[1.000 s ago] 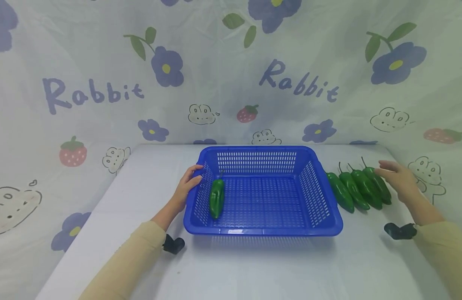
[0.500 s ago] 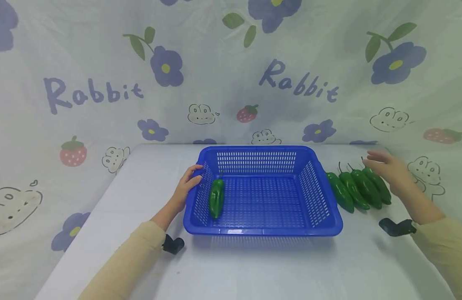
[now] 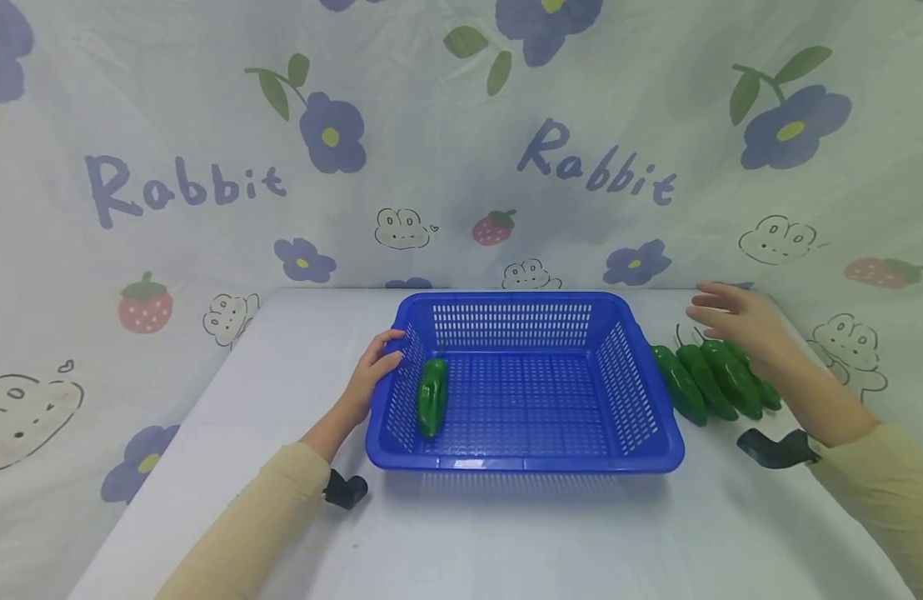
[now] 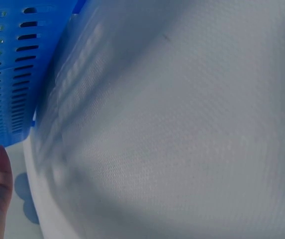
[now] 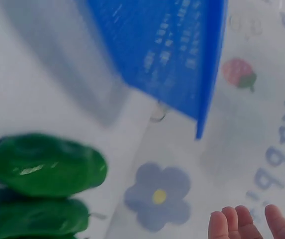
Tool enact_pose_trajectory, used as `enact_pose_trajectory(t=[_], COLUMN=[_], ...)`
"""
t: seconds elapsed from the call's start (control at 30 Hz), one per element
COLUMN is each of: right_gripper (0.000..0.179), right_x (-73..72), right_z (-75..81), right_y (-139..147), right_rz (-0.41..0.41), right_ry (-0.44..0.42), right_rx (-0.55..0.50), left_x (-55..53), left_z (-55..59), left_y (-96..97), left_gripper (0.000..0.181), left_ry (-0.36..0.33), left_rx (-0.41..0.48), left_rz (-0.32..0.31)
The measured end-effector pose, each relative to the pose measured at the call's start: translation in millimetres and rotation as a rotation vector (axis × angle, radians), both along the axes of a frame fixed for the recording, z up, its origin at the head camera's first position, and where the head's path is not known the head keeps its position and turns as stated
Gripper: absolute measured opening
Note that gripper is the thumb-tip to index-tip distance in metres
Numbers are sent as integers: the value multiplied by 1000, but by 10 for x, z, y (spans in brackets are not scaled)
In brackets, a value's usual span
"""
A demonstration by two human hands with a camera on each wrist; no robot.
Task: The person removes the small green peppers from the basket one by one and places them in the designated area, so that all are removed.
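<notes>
A blue plastic basket (image 3: 499, 463) stands in the middle of the table, with one green chili pepper (image 3: 432, 398) lying along its left side. My left hand (image 3: 369, 377) holds the basket's left rim, thumb and fingertip over the edge. In the left wrist view, fingers (image 4: 4, 172) show beside the basket's slotted wall. To the right of the basket several green chili peppers (image 3: 731, 379) lie side by side. My right hand (image 3: 746, 325) hovers over their stem ends, fingers apart and pointing left, holding nothing; it partly hides the rightmost pepper.
A white cloth (image 3: 581, 542) covers the table. Behind it hangs a patterned backdrop (image 3: 446, 167) with flowers, strawberries and rabbits. A black wrist device (image 3: 346, 489) sits under the left wrist, and another black device (image 3: 775, 448) under the right.
My right hand has moved left and away from the right end of the pepper row, over the stem ends. The left hand, the basket and the peppers have stayed in place.
</notes>
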State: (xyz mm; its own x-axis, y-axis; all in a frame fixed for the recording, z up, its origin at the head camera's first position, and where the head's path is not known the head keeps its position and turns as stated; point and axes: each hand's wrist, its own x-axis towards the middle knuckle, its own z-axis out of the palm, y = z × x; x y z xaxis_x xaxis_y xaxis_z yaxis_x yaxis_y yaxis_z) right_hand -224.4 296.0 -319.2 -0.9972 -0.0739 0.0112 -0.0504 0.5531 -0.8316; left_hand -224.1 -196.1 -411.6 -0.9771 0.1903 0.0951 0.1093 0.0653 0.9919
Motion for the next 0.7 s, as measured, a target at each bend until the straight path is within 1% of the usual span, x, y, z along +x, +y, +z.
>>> enact_pose_trajectory(t=[0.17,0.4,0.57,0.7], right_gripper=[68,71,73,73], right_x=[35,42,31,6], right_z=[117,207,237,244], right_y=[-228,-489,-671,-801], right_rz=[67,115,142,181], right_ry=[-34,-91,-125,-146], right_rx=[-89,-80,-85,-103], left_x=[0,-2,2,9], left_z=[-1,1,0,2], left_y=[3,6,4,5], left_gripper=[42,41,41,41], left_ry=[1,5,10,18], left_rx=[-8,-10,-15,-30], left_rz=[-1,-1,-3,-9])
